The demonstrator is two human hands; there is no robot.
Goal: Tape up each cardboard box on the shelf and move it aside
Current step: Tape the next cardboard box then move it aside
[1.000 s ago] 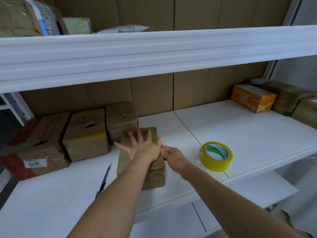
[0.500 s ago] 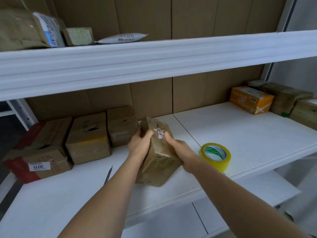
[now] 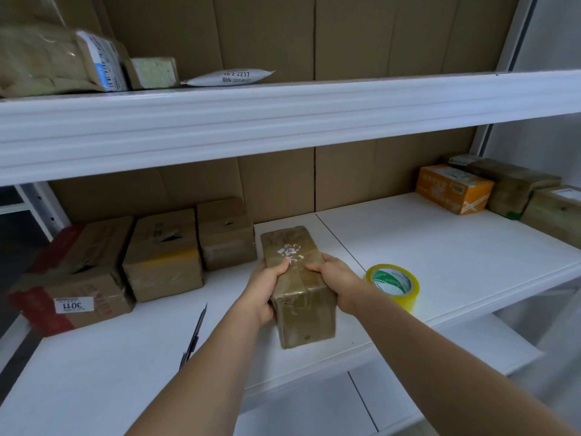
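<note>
Brown, tape-wrapped cardboard box [image 3: 298, 287] lies flat on the white shelf [image 3: 440, 247], its long axis running from the front edge back toward the cardboard-lined rear wall [image 3: 276, 187], with a torn white label patch on top. Left hand [image 3: 264, 287] and right hand [image 3: 338, 283] grip its two long sides, fingers curled over the top. Left of this box stand three more cartons [image 3: 163, 253] and a knife [image 3: 196, 333]; just right lies a yellow tape roll [image 3: 393, 286]
</note>
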